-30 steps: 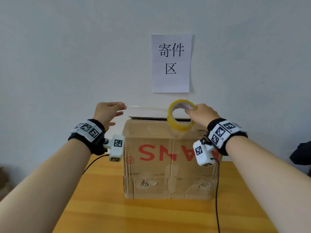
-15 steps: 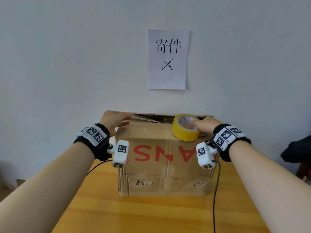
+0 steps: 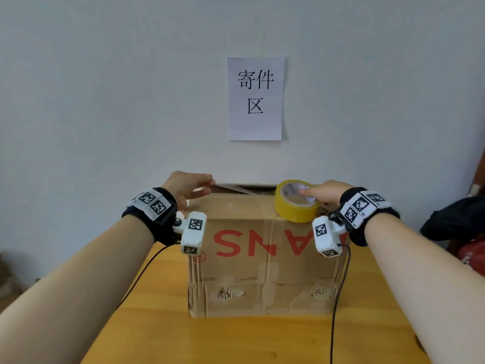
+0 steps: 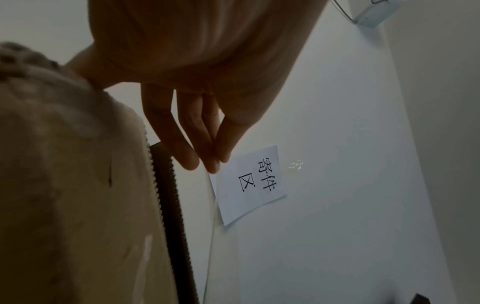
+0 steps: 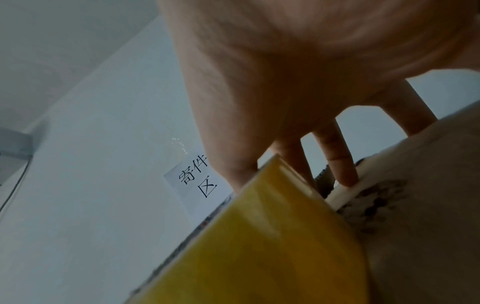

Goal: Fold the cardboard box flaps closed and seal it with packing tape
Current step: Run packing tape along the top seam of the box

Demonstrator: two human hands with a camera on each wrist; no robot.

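Observation:
A cardboard box with red letters stands on the wooden table. The yellow tape roll lies tilted on the box's top right edge. My right hand holds it, with fingers hooked into its core. In the right wrist view the roll fills the foreground under my fingers, against the box. My left hand pinches the free end of the clear tape strip at the box's top left corner. The left wrist view shows thumb and fingers pressed together on the thin strip.
A paper sign hangs on the wall right behind the box. The wooden table extends toward me in front of the box. Dark and red cloth lies at the right edge. Wrist camera cables hang beside the box.
Both hands have come down from above the box to its top. The roll now rests on the box's right edge, and the stretched strip lies low along the top.

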